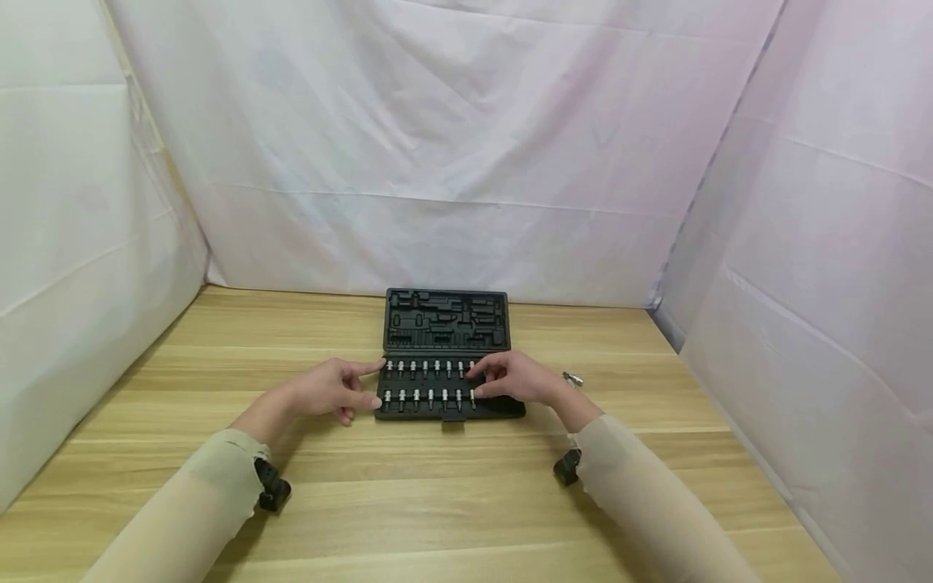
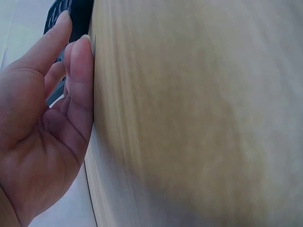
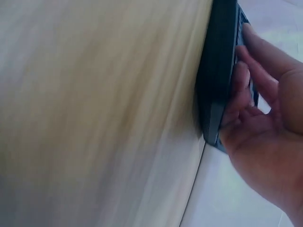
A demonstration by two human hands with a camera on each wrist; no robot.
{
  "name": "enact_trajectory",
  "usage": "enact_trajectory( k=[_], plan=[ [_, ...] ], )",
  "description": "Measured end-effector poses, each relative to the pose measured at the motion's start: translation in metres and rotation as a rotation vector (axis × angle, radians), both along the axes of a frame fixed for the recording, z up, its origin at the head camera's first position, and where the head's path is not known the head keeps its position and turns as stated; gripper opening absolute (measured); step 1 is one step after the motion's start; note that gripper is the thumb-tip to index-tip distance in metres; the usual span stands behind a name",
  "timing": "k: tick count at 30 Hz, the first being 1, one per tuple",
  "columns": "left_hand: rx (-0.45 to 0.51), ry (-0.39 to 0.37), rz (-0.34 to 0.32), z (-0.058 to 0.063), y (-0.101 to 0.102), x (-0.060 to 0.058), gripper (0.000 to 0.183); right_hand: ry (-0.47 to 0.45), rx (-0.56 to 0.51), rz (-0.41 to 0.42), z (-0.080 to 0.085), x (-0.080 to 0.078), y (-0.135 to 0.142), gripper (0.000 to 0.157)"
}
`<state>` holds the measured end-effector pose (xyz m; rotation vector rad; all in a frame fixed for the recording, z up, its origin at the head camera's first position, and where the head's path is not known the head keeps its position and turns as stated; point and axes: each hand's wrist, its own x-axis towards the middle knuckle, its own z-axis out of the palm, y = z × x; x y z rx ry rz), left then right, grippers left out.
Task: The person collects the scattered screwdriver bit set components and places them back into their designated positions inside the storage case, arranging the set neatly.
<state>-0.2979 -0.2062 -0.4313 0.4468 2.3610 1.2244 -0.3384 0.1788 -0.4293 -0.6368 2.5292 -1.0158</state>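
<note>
A black plastic tool case point(image 1: 452, 414) lies opened flat on the table, its moulded lid point(image 1: 446, 320) towards the back. Two rows of metal bit sockets point(image 1: 431, 397) sit in its lower half. At the case's left edge is my left hand point(image 1: 328, 390), its thumb and index finger extended and apart, holding nothing visible. My right hand point(image 1: 516, 377) reaches over the right part of the case. Its thumb is at the end socket of the front row and its index finger by the back row, with a gap between the tips. That hand hides the back row's right end.
Small metal pieces point(image 1: 573, 378) lie on the wooden table point(image 1: 408, 502) to the right of the case, beside the right wrist. White cloth point(image 1: 452, 162) hangs behind the table and on both sides. A black wrist camera point(image 1: 273, 486) is strapped to the left forearm.
</note>
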Motion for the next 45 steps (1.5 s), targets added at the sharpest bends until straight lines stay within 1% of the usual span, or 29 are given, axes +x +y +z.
enact_trajectory(
  k=[2, 5, 9, 11, 15, 18, 21, 24, 29, 34, 40, 45],
  plan=[
    [0.005, -0.007, 0.002, 0.0, 0.0, 0.0, 0.089, 0.006, -0.039, -0.006, 0.0, -0.001, 0.007, 0.029],
    [0.013, -0.019, 0.008, 0.0, 0.001, 0.0, 0.089, 0.028, -0.092, -0.045, -0.001, -0.003, 0.02, 0.028],
    [0.021, -0.026, 0.01, 0.001, 0.001, 0.0, 0.089, 0.093, -0.117, -0.103, -0.001, -0.004, 0.044, 0.029],
    [0.023, -0.027, 0.008, 0.001, 0.001, 0.0, 0.089, 0.107, -0.121, -0.128, 0.001, -0.005, 0.058, 0.031],
    [0.024, -0.025, 0.002, 0.002, 0.001, 0.0, 0.089, 0.116, -0.107, -0.162, 0.006, -0.009, 0.091, 0.039],
    [0.027, -0.025, 0.001, 0.001, 0.0, 0.0, 0.089, 0.124, -0.068, -0.182, 0.007, -0.012, 0.115, 0.04],
    [0.03, -0.024, 0.003, 0.001, 0.0, -0.001, 0.089, 0.132, -0.039, -0.193, 0.006, -0.013, 0.133, 0.035],
    [0.024, -0.018, 0.003, 0.001, 0.0, -0.001, 0.088, 0.146, -0.017, -0.18, 0.005, -0.013, 0.147, 0.03],
    [0.015, -0.018, 0.005, 0.0, 0.0, -0.002, 0.089, 0.149, 0.033, -0.152, 0.0, -0.012, 0.161, 0.027],
    [0.012, -0.016, 0.006, 0.0, 0.0, -0.001, 0.089, 0.126, 0.068, -0.169, -0.004, -0.013, 0.168, 0.026],
    [0.004, -0.014, 0.01, 0.001, 0.0, 0.0, 0.089, 0.096, 0.094, -0.181, -0.007, -0.015, 0.168, 0.026],
    [0.008, -0.013, 0.005, 0.001, 0.0, 0.001, 0.089, 0.092, 0.122, -0.218, -0.009, -0.016, 0.17, 0.028]
  ],
)
